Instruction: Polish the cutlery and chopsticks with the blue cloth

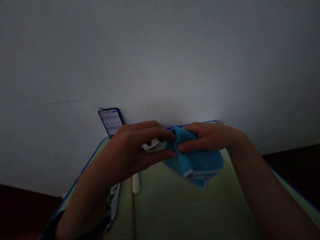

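A blue cloth with a pale stitched edge is held up above the table, bunched and folded between my hands. My left hand pinches its left end between thumb and fingers. From the right, my right hand grips the upper part, its thumb pressed on the front of the cloth. The lower corners hang loose in layers. Behind my left hand a white rounded object shows only in part, and I cannot make out its kind.
A lit phone leans against the wall at the back left. On the green table, with its blue edge, lie a thin wooden stick, a white handle-like piece and a greyish metal item partly behind my left arm.
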Available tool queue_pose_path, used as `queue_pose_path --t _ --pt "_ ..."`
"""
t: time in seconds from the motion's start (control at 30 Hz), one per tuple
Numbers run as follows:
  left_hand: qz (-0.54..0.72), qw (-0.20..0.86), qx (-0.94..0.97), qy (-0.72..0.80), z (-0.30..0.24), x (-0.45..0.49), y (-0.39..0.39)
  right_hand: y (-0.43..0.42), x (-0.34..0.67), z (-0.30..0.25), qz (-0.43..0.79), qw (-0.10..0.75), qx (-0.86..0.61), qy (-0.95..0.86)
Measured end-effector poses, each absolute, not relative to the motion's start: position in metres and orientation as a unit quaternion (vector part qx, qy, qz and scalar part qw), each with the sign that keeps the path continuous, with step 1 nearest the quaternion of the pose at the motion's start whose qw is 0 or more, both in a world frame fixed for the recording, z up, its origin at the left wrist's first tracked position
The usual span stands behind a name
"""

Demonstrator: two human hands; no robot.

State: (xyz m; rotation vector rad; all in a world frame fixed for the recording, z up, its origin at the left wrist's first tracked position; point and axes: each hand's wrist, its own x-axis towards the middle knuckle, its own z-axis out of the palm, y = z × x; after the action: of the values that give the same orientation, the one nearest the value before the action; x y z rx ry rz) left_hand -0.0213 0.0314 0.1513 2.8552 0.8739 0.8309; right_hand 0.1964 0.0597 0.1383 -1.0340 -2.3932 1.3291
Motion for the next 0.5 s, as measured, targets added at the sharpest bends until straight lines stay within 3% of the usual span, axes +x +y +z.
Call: queue_pose_path --t 0.33,0.5 --pt "0.263 0.043 0.901 0.343 0.154 -0.032 0.029 0.062 0.211 0.133 0.498 0.112 -0.368 -0.778" --pt "0.188 0.132 0.894 0.385 0.151 -0.026 0.031 0.060 0.208 0.136 0.468 0.132 -0.357 -0.798"
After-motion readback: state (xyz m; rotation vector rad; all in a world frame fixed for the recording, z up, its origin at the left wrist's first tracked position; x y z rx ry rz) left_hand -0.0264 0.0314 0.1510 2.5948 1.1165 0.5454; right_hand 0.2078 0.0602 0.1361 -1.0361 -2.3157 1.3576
